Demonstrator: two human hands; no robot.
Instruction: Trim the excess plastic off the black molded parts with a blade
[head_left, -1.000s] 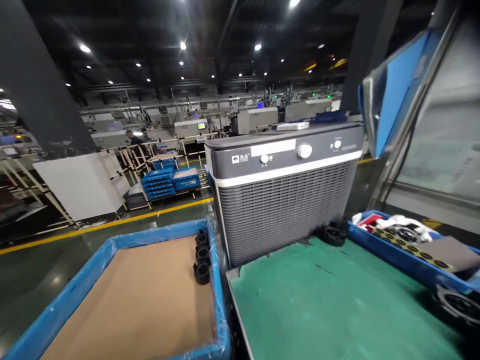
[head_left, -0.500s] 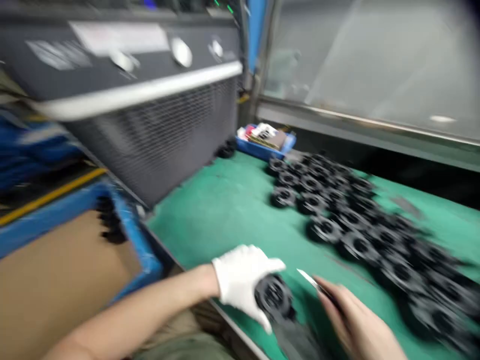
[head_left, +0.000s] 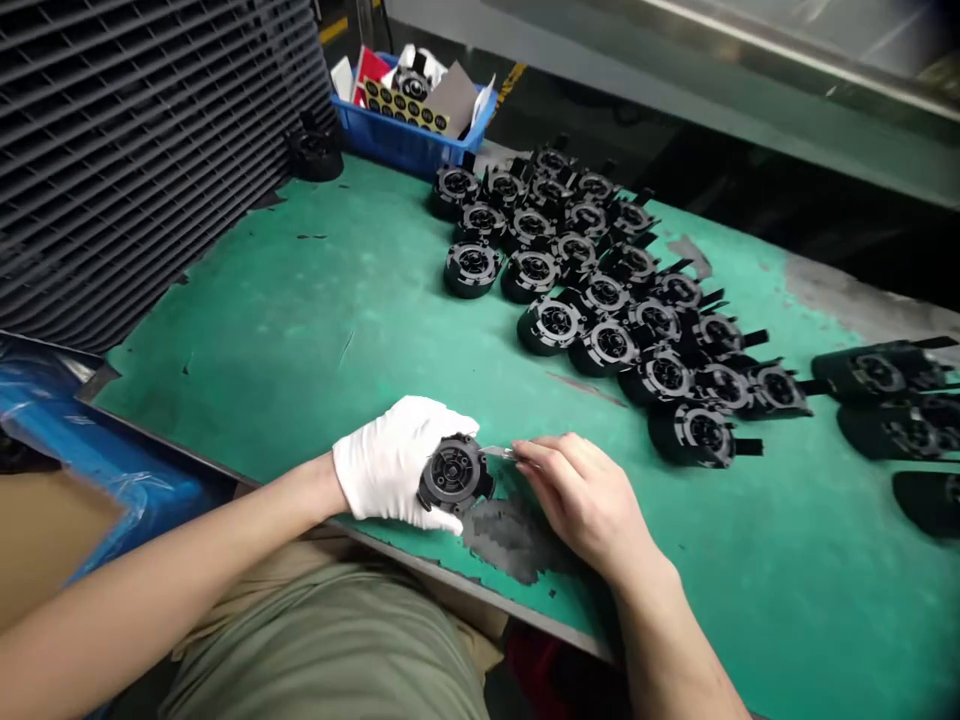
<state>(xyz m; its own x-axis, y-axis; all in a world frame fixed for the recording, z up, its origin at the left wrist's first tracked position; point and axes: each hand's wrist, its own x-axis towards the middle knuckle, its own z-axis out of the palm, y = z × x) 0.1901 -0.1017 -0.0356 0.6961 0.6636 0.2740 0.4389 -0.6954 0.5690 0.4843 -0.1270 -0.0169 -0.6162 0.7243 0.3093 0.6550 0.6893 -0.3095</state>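
My left hand point(head_left: 409, 455), in a white glove, is closed around a round black plastic part point(head_left: 454, 474) with a ringed face turned up toward me. My bare right hand point(head_left: 581, 495) pinches a small knife point(head_left: 498, 453) with a thin pointed blade. The blade's tip reaches the right rim of the part; whether it touches cannot be made out. Both hands are just above the front edge of the green work mat point(head_left: 315, 320), beside a worn dark patch point(head_left: 514, 540).
Several rows of similar black parts point(head_left: 606, 342) stand on the mat to the right. At the back is a blue bin point(head_left: 405, 140) holding papers and a sticker sheet. A black louvred panel point(head_left: 150, 150) rises on the left. A blue crate point(head_left: 56, 430) stands at lower left.
The view has swung down and to the right. The knife, earlier apart from the black part, is now at its rim. Both hands have come closer together.
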